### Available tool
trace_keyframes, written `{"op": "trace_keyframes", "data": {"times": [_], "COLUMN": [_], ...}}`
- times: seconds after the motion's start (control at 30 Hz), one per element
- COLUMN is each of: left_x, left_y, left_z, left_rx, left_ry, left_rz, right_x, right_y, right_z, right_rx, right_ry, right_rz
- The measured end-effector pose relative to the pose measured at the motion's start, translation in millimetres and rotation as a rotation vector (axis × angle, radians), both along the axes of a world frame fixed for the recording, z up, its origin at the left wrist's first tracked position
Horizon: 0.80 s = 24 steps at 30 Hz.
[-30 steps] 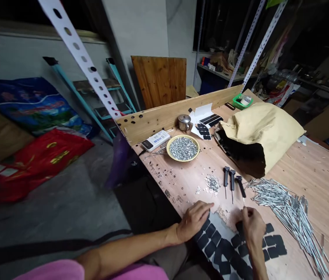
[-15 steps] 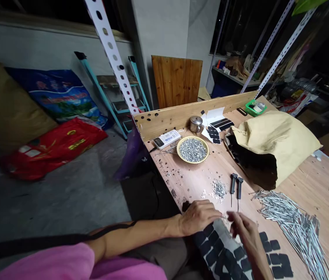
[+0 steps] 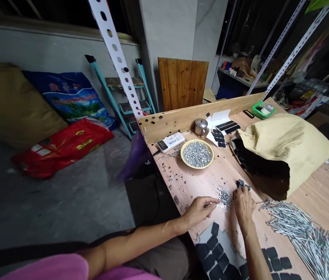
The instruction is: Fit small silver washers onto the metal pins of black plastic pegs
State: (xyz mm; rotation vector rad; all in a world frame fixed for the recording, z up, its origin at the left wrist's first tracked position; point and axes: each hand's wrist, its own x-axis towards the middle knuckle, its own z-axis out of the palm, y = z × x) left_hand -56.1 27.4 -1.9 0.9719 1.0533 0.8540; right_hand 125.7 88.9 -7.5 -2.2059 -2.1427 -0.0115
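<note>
Pretty cluttered shop corner here: a red woven sack is dumped on the concrete floor off to the left. Most of the right side is taken up by a plywood workbench, with a tan cloth sack slumped across it and a big heap of zinc-plated rods spread out beside that. Black foam pads are laid out at the near edge, and a shallow yellow dish full of steel washers is set further back.

Main change: the right hand has been brought up off the pads and is now placed over the black-handled screwdrivers. They're mostly covered, and the fingers look curled, but whether they're actually gripped can't be told. The left hand is held out, its fingertips pinched in at the edge of a small loose pile of washers, which lies just between the two hands. Whether a washer is being held is too small to tell.
</note>
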Motion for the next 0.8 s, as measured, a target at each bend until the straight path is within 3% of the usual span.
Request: {"op": "trace_keyframes", "data": {"times": [0.17, 0.33, 0.43, 0.6, 0.8], "left_x": [0.2, 5.6, 10.4, 16.2, 20.1], "left_y": [1.1, -5.3, -10.9, -17.4, -23.4], "left_z": [9.0, 12.5, 14.9, 25.3, 29.2], "left_rx": [-0.174, -0.168, -0.148, -0.098, -0.031], "left_ry": [-0.087, -0.129, -0.146, -0.146, -0.131], "left_rz": [-0.030, -0.086, -0.126, -0.165, -0.191], "right_x": [-2.2, -11.8, -18.5, -21.8, -20.2], "right_y": [-18.1, -58.9, -77.6, -96.2, -108.8], "right_z": [5.9, 12.2, 16.9, 22.3, 27.2], "right_rx": [0.075, 0.266, 0.275, 0.298, 0.367], "right_ry": [0.166, 0.977, 1.248, 1.374, 1.344], "right_rz": [0.064, -0.119, -0.234, -0.283, -0.248]}}
